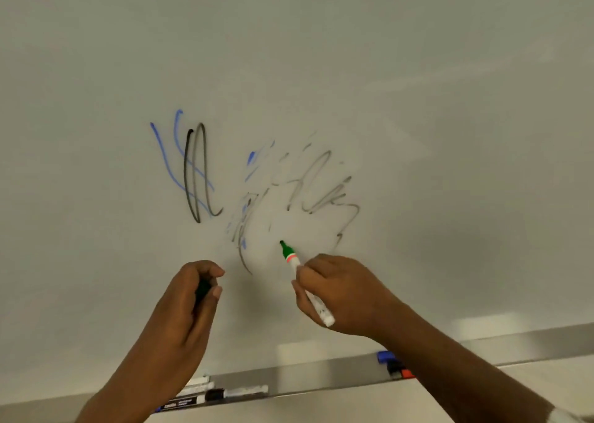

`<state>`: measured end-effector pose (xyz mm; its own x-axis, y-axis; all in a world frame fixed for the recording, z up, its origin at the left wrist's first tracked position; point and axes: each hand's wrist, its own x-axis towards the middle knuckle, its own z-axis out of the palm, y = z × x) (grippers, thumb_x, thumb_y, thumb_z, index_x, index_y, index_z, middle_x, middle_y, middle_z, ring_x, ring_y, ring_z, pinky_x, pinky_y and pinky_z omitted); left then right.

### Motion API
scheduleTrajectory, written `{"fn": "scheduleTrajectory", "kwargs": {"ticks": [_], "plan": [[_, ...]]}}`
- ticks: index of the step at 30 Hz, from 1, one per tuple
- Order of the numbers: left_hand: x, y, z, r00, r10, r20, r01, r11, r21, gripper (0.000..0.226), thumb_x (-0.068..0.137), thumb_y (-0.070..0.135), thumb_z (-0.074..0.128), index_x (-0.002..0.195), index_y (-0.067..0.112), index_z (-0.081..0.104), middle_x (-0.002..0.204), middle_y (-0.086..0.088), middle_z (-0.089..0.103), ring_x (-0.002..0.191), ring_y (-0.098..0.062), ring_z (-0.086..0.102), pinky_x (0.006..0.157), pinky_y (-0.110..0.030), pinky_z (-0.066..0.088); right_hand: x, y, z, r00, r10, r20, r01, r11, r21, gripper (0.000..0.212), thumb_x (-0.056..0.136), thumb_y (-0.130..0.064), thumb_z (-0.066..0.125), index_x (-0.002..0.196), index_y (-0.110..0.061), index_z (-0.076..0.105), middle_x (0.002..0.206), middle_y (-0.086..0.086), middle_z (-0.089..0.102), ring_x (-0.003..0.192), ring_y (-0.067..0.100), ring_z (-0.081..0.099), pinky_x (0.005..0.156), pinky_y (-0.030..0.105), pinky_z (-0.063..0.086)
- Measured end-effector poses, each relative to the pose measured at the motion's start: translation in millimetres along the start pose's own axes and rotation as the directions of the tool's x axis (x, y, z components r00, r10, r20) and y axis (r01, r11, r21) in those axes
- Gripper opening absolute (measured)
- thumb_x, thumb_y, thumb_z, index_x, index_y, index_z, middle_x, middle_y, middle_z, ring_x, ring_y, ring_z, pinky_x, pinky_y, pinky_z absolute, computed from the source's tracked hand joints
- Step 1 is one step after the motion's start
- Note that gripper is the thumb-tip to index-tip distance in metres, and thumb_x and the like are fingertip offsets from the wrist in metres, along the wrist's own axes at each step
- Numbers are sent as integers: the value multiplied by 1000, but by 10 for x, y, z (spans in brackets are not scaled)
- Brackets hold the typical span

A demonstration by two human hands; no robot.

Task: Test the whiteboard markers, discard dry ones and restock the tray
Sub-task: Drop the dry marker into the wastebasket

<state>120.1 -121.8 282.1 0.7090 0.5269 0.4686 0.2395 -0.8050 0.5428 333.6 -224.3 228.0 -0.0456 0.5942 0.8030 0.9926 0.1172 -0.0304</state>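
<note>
My right hand [340, 294] grips an uncapped green marker [291, 257] with a white barrel, its tip pointing up-left and close to the whiteboard [418, 117]. In my left hand [196, 297] the fingers curl round the marker's dark green cap [203, 289]. Blue and black test strokes [193, 172] stand on the board at left, with faint grey, partly wiped scribbles [321, 191] to their right. The metal tray [321, 377] runs along the board's lower edge below both hands.
Several markers [225, 394] lie at the tray's left end, partly behind my left forearm. Blue, black and red marker caps [393, 364] show at the tray's right, beside my right forearm.
</note>
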Motion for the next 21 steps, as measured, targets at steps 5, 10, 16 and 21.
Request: {"fn": "scheduleTrajectory", "kwargs": {"ticks": [5, 10, 16, 21], "plan": [[-56, -48, 18, 998, -47, 52, 48, 999, -12, 24, 88, 22, 43, 103, 41, 41, 81, 7, 49, 58, -9, 48, 50, -15, 41, 98, 237, -408, 809, 358, -467, -303, 933, 191, 12, 83, -21, 60, 78, -9, 58, 66, 1, 54, 56, 11, 46, 54, 17, 41], [-37, -51, 114, 992, -58, 109, 59, 998, -10, 40, 92, 1, 45, 105, 37, 38, 87, 24, 42, 75, 3, 53, 60, -5, 40, -74, 106, -44, 928, 147, -342, -133, 989, 65, 11, 84, -19, 61, 81, -10, 54, 62, 8, 57, 55, 16, 47, 52, 28, 43], [6, -48, 203, 988, 22, 156, -27, 999, 28, 37, 92, -3, 41, 105, 32, 40, 90, 11, 46, 90, -12, 50, 73, -9, 42, -301, 247, -77, 888, 289, -358, -247, 956, 158, 22, 89, -19, 56, 76, -2, 60, 63, 10, 55, 56, 19, 47, 58, 22, 42], [-19, -49, 332, 975, -95, 201, 114, 990, -86, 35, 92, 3, 47, 107, 34, 39, 105, 5, 54, 103, -1, 55, 82, -3, 42, -531, 244, 19, 848, 367, -382, -314, 929, 195, 16, 90, -18, 54, 79, -6, 52, 64, 10, 52, 59, 18, 46, 57, 28, 43]]}}
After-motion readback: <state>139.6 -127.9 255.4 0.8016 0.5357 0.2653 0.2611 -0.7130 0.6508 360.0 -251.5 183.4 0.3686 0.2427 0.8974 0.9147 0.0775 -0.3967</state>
